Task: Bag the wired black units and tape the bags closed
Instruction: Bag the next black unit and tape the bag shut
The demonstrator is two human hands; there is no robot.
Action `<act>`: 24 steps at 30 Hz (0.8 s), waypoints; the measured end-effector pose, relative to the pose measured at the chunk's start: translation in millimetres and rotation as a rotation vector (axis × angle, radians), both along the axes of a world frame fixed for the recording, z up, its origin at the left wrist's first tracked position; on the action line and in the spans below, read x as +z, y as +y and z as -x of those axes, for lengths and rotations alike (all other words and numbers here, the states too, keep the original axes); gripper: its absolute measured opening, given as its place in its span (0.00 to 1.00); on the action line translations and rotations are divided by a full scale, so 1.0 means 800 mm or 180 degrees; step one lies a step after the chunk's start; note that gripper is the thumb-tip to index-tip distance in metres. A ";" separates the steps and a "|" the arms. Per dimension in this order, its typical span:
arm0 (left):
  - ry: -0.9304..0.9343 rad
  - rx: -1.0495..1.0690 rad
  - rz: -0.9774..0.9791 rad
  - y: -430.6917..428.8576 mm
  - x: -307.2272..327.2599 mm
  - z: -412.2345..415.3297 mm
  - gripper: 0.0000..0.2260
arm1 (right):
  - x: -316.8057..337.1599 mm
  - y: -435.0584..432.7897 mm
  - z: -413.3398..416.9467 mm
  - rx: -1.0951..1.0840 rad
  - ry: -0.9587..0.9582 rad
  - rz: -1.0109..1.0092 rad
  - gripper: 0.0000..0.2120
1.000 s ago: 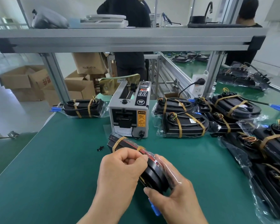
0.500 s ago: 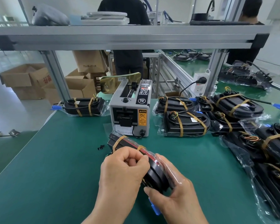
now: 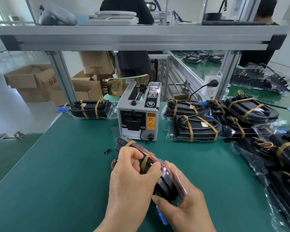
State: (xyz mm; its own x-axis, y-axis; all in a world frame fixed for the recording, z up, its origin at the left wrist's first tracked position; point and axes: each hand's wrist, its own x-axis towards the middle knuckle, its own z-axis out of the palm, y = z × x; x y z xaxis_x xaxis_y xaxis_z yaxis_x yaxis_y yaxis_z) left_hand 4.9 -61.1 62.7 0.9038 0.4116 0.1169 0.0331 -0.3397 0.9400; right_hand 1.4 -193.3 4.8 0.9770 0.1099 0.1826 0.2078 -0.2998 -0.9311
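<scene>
Lower centre: left hand (image 3: 132, 178) and right hand (image 3: 182, 206) both grip the banded black wired unit (image 3: 164, 185) in its clear plastic bag (image 3: 177, 178) above the green tabletop (image 3: 57, 173)

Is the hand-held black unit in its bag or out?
Inside, at least partly: clear plastic bag covers the banded black wired unit that left hand and right hand grip. Sealed or not, cannot tell.

yellow sticker (image 3: 151, 121) on the tape dispenser (image 3: 138, 114): i read "caution", then "do not insert your fingers into outlet".
round badge (image 3: 150, 103) on its black panel: "semi", two chinese characters beneath.
stacked cardboard box (image 3: 97, 64): "75x36x40 cm".
open floor box (image 3: 47, 81): red chinese characters, cut off.
slip (image 3: 129, 80) on the gold plate: digits i can't make out.
</scene>
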 end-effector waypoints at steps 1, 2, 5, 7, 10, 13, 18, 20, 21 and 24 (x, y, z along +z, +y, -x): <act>-0.0022 0.0003 -0.0024 0.002 0.000 -0.001 0.13 | -0.001 0.000 0.001 -0.0012 -0.0020 0.0026 0.40; -0.0036 0.0017 -0.0016 0.004 0.000 -0.002 0.12 | -0.001 0.000 0.002 -0.0029 -0.0032 0.0026 0.40; 0.0004 0.0017 0.0035 0.012 0.002 -0.008 0.08 | -0.001 0.002 0.003 -0.0079 -0.0014 -0.0063 0.37; 0.0054 -0.0074 -0.0014 0.012 0.005 -0.010 0.07 | -0.002 0.000 0.001 -0.0079 0.0041 -0.0084 0.37; 0.0052 -0.0287 -0.0151 0.008 0.006 -0.009 0.09 | 0.003 -0.008 -0.001 0.0027 0.0251 -0.0097 0.37; 0.0026 -0.0510 -0.0257 0.008 0.006 -0.007 0.11 | 0.016 -0.018 -0.003 0.0164 0.0374 -0.0078 0.33; 0.0153 -0.0727 -0.0334 0.015 0.003 -0.009 0.14 | 0.057 -0.026 -0.024 0.0235 0.0291 0.0403 0.35; 0.0219 -0.0761 -0.0286 0.016 0.003 -0.010 0.14 | 0.072 -0.023 -0.040 0.0415 0.0346 0.0716 0.39; 0.0252 -0.0786 -0.0271 0.019 0.003 -0.011 0.13 | 0.078 -0.021 -0.048 0.0534 0.0387 0.0870 0.40; 0.0396 -0.1061 -0.0185 0.032 0.012 -0.019 0.05 | 0.087 -0.013 -0.065 0.0797 0.0399 0.1148 0.36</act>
State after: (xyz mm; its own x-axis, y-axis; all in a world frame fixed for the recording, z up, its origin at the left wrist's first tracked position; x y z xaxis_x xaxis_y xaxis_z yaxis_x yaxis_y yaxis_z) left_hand 20.4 -35.4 71.9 0.9961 0.0876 0.0123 0.0243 -0.4039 0.9145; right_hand 53.1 -203.7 74.1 0.9244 0.3804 -0.0287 0.2075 -0.5643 -0.7991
